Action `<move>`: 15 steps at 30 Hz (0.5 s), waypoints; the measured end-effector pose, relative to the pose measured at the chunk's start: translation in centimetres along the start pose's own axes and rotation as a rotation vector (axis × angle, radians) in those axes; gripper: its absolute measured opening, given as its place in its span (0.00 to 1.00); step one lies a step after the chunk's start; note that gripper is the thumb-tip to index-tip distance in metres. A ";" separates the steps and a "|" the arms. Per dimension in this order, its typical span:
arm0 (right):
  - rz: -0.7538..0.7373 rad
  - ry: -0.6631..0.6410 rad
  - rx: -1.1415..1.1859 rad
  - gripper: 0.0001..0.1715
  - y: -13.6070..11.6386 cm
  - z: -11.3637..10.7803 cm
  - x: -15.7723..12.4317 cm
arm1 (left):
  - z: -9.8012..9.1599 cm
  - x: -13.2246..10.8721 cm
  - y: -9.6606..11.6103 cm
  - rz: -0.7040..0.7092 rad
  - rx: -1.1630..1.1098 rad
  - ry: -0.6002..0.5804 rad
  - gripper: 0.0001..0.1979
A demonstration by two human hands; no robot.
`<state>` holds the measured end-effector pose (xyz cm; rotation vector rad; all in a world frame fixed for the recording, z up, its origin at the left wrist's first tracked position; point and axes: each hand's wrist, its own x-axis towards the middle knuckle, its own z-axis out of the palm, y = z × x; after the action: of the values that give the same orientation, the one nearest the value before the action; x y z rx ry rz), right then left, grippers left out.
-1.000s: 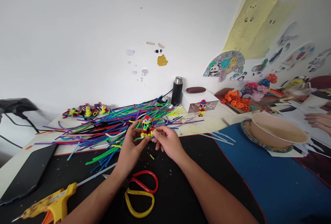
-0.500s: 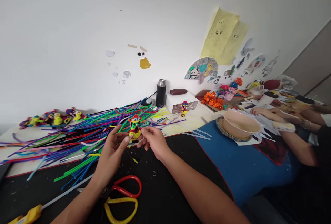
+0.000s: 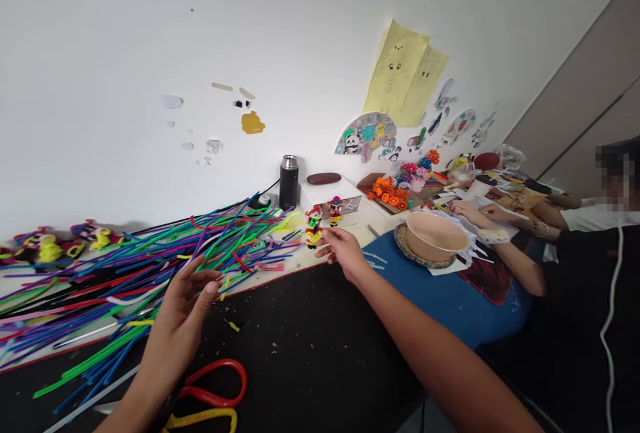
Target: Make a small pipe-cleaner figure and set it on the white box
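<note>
While the round beige bowl [image 3: 425, 243] sits on a patterned disc [image 3: 401, 246] over the blue mat [image 3: 425, 293], I can see its pale inner wall but can't make out whether anything lies at the bottom. Further back, the black cylindrical thermos with a silver cap [image 3: 289, 184] stands upright, its contents hidden. Next to it is a white box with a see-through front window [image 3: 345, 187]; a dark-red oval case [image 3: 324, 179] rests on top, and pale shapes show behind the window. Bright orange flowers [image 3: 390, 193] lie beside that, and past them a small pink pot [image 3: 417, 184] holds colourful blooms.

Closer in, the person's right hand [image 3: 345, 253] has thumb and fingers pinched on a small red, green, black and yellow fuzzy figure [image 3: 313, 226], held upright at the white tabletop [image 3: 305, 257]; whether its base touches down, I can't tell. Just beside it stands a second little figure with a blue-and-red hat [image 3: 335, 210]. The left hand [image 3: 183, 309] is loosely curled, thumb and fingers apart, near the spread of multicoloured fuzzy stems [image 3: 165, 266]. Scissors with red and yellow handles [image 3: 243, 379] lie by its wrist.
</note>
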<state>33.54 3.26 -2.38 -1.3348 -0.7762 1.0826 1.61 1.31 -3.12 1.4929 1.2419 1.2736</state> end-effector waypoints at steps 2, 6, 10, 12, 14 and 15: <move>-0.009 0.073 -0.017 0.06 -0.8 -2.6 0.9 | 0.0 0.0 0.2 0.001 0.014 0.009 0.37; -0.026 0.201 -0.052 0.05 -2.0 -7.3 3.1 | 0.0 -0.1 1.1 -0.048 0.054 0.023 0.41; -0.029 0.298 -0.088 0.04 -2.4 -10.4 5.6 | -0.1 -0.1 1.1 -0.093 0.094 0.019 0.44; -0.026 0.323 -0.106 0.04 -2.4 -11.2 6.9 | -0.1 -0.1 0.4 -0.089 0.114 0.027 0.43; -0.017 0.341 -0.123 0.04 -2.2 -11.6 8.1 | -0.2 0.0 -0.3 -0.071 0.139 0.025 0.41; -0.011 0.347 -0.130 0.04 -2.1 -11.7 8.7 | -0.2 0.0 -0.5 -0.053 0.172 0.035 0.39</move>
<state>47.72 7.20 -2.99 -1.5745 -0.6007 0.7726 1.28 1.39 -3.60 1.5534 1.4347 1.1873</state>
